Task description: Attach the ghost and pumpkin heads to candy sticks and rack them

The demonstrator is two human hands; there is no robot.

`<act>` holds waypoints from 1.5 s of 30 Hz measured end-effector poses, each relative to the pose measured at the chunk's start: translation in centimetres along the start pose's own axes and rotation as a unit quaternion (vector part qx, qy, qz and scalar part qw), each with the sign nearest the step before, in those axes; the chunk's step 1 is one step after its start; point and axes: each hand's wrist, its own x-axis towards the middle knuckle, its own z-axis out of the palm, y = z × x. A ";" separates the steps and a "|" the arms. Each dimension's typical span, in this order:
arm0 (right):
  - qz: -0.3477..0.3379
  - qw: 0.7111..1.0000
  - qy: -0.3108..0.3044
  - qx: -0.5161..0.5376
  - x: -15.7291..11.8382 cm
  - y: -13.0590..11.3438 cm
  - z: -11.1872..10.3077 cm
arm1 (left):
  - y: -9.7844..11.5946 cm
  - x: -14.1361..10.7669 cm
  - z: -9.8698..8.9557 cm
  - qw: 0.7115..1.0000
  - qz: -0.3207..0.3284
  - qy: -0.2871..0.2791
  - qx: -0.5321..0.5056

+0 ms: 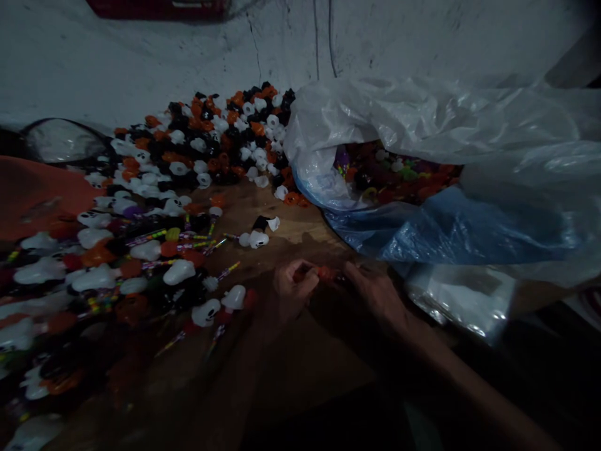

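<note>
My left hand (297, 287) is curled in a pinch on a small orange-red plastic piece (327, 273) just above the wooden table. My right hand (378, 293) is at the other end of this piece, its fingers blurred and dim, so their grip is unclear. The piece's exact kind is too dark to make out. Ahead of my left hand lies a white ghost-shaped figure (258, 239) beside a small black and white piece (267, 223). More white skull-like toppers (205, 312) on thin candy-filled tubes (171, 343) lie to the left.
Against the wall rises a heap of black, orange and white plastic pieces (201, 147). A large clear-and-blue plastic bag (469, 228) gapes at right, with colourful pieces (408, 178) inside. Below it lies a clear plastic packet (462, 297). Assembled toppers (94, 279) cover the table's left.
</note>
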 end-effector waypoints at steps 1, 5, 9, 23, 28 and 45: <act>0.007 1.000 0.000 -0.012 0.0 0.0 0.2 | 0.0 0.0 0.1 1.000 0.000 -0.005 -0.004; 0.046 0.997 0.055 0.009 0.1 -0.6 0.3 | 0.2 -0.2 0.1 0.996 -0.028 -0.033 -0.078; 0.045 0.990 0.079 0.109 -0.5 -1.5 -0.2 | 0.0 0.2 -0.6 0.964 -0.118 -0.064 -0.231; 0.001 0.976 0.216 0.015 -1.2 -2.8 1.5 | -1.2 0.3 -0.5 0.936 -0.148 -0.090 -0.307; 0.051 0.987 0.139 0.056 -1.5 -3.9 0.8 | -0.8 0.1 -0.4 0.954 -0.147 -0.057 -0.254; 0.018 0.996 0.083 -0.010 -1.2 -3.1 1.0 | -0.7 0.5 0.5 0.985 0.007 0.071 -0.159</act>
